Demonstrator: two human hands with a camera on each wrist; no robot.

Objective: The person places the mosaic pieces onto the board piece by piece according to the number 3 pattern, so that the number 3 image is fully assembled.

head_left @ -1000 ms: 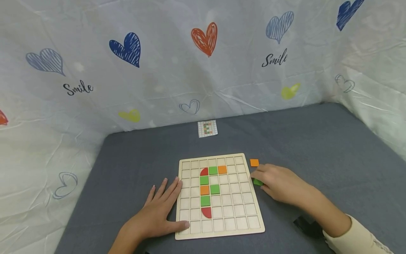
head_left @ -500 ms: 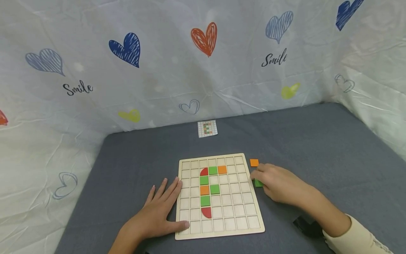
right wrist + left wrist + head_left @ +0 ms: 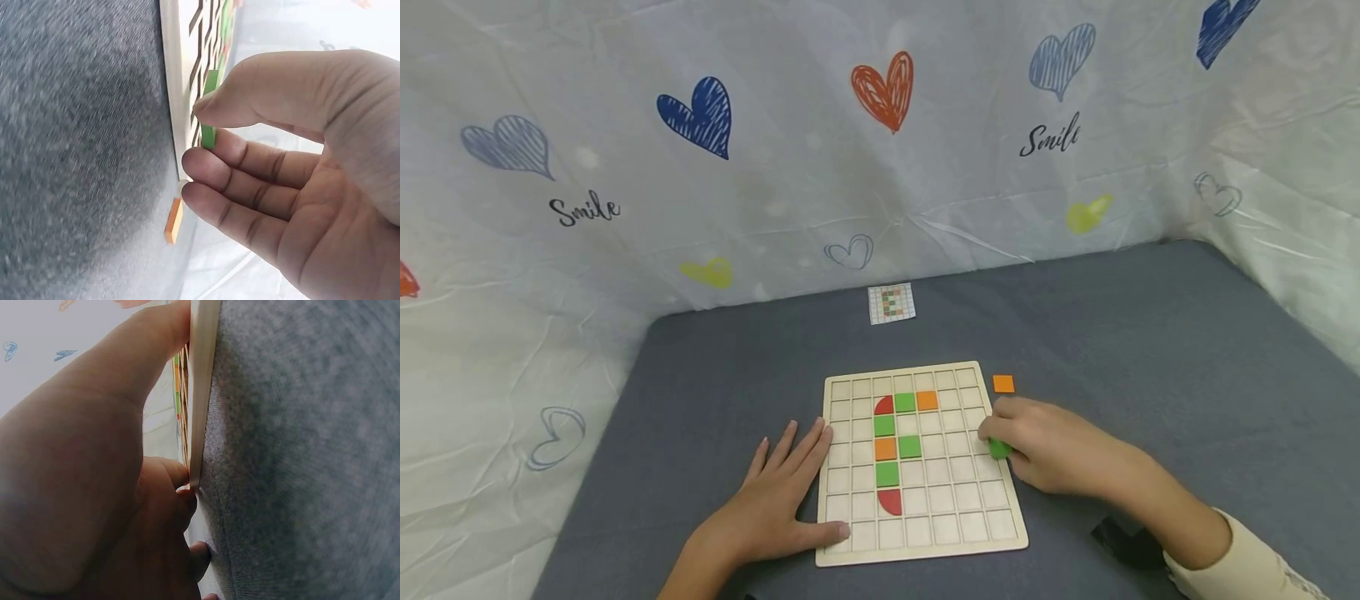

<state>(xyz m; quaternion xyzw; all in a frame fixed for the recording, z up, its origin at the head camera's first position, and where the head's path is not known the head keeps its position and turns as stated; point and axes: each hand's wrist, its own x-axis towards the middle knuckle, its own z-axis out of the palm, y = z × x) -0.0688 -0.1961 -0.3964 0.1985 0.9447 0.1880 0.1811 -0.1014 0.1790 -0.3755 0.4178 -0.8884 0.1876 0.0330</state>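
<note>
A wooden grid board [image 3: 940, 533] lies on the grey cloth, with green and orange squares and two red quarter-circle tiles set in its cells. My left hand [image 3: 767, 496] rests at the board's left side, fingers spread along the edge and thumb over the lower left corner. Over the board's right edge, my right hand [image 3: 1052, 442] pinches a green square tile [image 3: 999, 448]. In the right wrist view that green tile [image 3: 209, 112] stands between thumb and fingers, above the board. An orange square tile [image 3: 1003, 383] lies on the cloth just beyond the right hand.
Behind the board lies a small printed card [image 3: 892, 303] with a coloured grid pattern. A dark object [image 3: 1127, 542] sits beside the right forearm, partly hidden. White fabric [image 3: 790, 167] with printed hearts hangs behind the table.
My right hand has lifted the green tile from the cloth beside the board and brought it left, over the board's right edge. The left hand has stayed in place.
</note>
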